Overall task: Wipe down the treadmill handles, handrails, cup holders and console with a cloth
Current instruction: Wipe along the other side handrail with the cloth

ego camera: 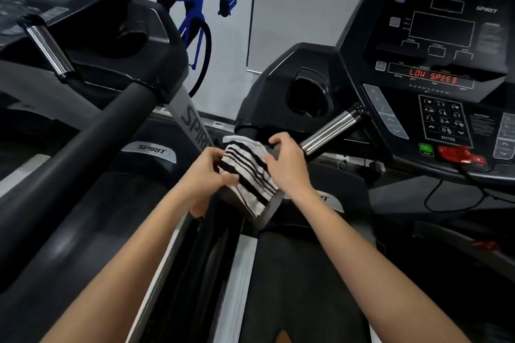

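A white cloth with black stripes [249,175] lies draped over the left handrail of the treadmill in front of me, hiding that rail. My left hand [207,172] grips the cloth's left side and my right hand [287,163] grips its right upper edge. Just right of my right hand a chrome pulse handle [331,132] slants up toward the console [443,69], whose display reads LOW SPEED. A black cup holder [308,99] sits left of the console, above the cloth.
A second treadmill stands on the left with a thick black handrail [83,133], its own cup holder [131,33] and chrome handle [48,49]. A red safety key [454,153] with a black cord hangs from the console. The running belt [301,273] lies below my arms.
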